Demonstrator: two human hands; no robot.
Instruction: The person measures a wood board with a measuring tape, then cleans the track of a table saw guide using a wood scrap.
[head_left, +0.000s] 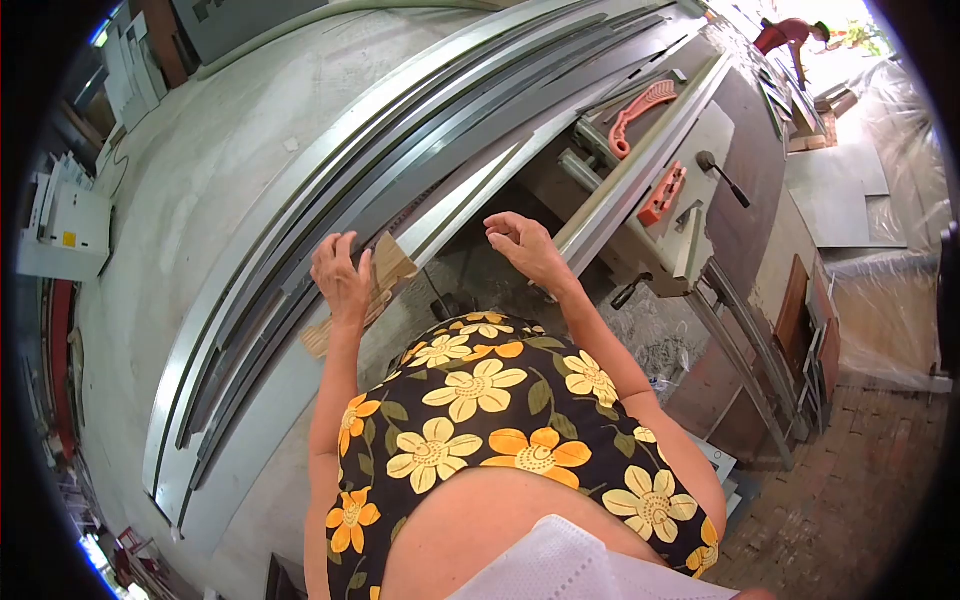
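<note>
My left hand point(342, 278) hovers over long grey metal strips point(330, 215), its fingers loosely bent and apart, with nothing visible in them. Right beside its thumb is a piece of wood point(392, 265) with a streaked grain, partly hidden behind the hand and wrist. Held over the dark gap in the machine table, my right hand point(528, 248) has its thumb apart from half-curled fingers and is empty. The pale metal rail point(585, 232) of the table lies just right of it.
An orange-red push handle point(640, 115) and a red block-like piece point(662, 195) lie on the machine table, near a black-knobbed lever point(722, 178). A person in red point(790, 38) bends over at the far right. Sheet panels point(835, 195) and plastic sheeting point(890, 300) stand at right.
</note>
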